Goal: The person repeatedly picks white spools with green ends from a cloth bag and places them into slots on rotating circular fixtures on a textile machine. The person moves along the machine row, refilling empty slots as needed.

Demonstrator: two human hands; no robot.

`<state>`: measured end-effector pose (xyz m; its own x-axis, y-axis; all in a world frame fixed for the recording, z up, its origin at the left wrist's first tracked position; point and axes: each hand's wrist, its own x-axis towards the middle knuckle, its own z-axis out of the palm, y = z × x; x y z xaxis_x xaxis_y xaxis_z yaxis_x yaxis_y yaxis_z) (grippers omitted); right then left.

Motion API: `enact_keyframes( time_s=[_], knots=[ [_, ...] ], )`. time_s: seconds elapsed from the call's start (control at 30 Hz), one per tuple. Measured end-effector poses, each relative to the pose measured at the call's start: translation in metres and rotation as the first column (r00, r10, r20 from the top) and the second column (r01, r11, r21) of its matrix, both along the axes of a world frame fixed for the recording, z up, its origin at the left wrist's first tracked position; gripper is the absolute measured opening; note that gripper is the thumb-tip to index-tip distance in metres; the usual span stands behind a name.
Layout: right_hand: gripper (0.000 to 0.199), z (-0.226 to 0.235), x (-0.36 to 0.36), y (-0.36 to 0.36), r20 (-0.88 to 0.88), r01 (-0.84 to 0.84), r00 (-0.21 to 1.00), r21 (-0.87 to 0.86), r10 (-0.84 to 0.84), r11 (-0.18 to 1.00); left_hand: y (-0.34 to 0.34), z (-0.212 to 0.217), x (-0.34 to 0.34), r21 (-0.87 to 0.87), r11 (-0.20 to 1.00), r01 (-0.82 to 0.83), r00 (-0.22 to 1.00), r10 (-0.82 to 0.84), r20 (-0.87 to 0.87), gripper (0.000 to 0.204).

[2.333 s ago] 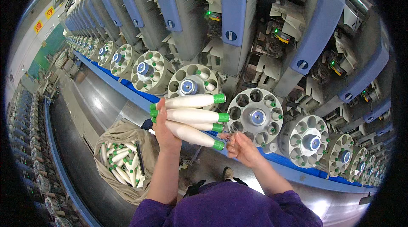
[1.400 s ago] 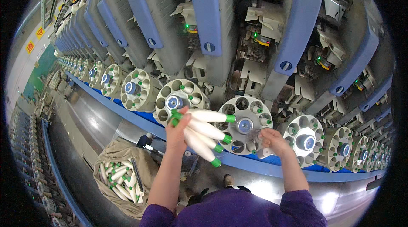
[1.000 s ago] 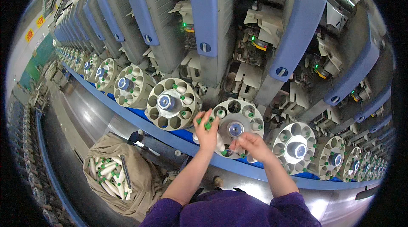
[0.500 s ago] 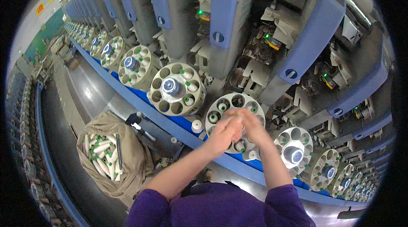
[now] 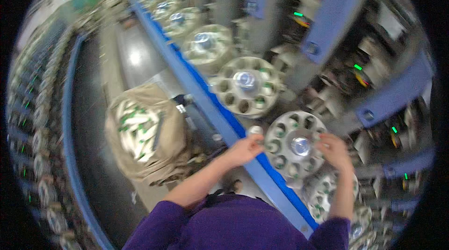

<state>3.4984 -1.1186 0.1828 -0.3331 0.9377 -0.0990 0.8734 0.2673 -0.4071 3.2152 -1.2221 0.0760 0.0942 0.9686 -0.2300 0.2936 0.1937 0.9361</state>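
Note:
A round cream bobbin magazine [image 5: 298, 169] with a ring of holes stands before me, several holes holding bobbins with green tips. My left hand [image 5: 247, 150] is at its left side, fingers bent in around the lower part of a white yarn bobbin [image 5: 255, 130] on the blue rail. Blur softens the fingertips there. At the magazine's right rim is my right hand [image 5: 335, 152], its fingers curved but apart from the thumb, with nothing visible between them. A shiny blue-and-silver hub [image 5: 300, 146] sits at the magazine's centre.
A beige cloth sack [image 5: 175, 149] of white bobbins with green tips [image 5: 140, 128] stands at the left. More magazines [image 5: 246, 86] line the blue rail [image 5: 224, 133]. Blue-and-grey machine columns [image 5: 334, 16] rise behind them. Another machine row [image 5: 44, 133] runs along the far left.
My hands have parted from over the magazine: the left went to the white bobbin beside it, the right to its right rim. The view has turned, shifting the scene rightward.

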Motion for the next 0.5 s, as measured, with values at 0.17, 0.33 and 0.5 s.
enact_keyframes(
  time_s=[0.17,0.33,0.5],
  knots=[
    [0.019,-0.010,-0.014,0.007,-0.605,-0.123,0.796,-0.153,0.006,0.981,-0.036,-0.031,-0.042,0.070,0.972,-0.223,0.974,0.226,-0.033,0.045],
    [0.029,0.006,-0.078,0.003,0.111,0.231,0.971,-0.206,-0.212,0.951,-0.086,-0.064,-0.193,0.461,0.678,-0.573,0.553,0.735,-0.392,0.037],
    [0.019,-0.009,-0.230,-0.030,-0.501,-0.262,0.832,0.024,0.238,0.965,-0.186,-0.093,-0.342,0.174,0.529,-0.830,0.241,0.622,-0.745,0.041]
  ],
)
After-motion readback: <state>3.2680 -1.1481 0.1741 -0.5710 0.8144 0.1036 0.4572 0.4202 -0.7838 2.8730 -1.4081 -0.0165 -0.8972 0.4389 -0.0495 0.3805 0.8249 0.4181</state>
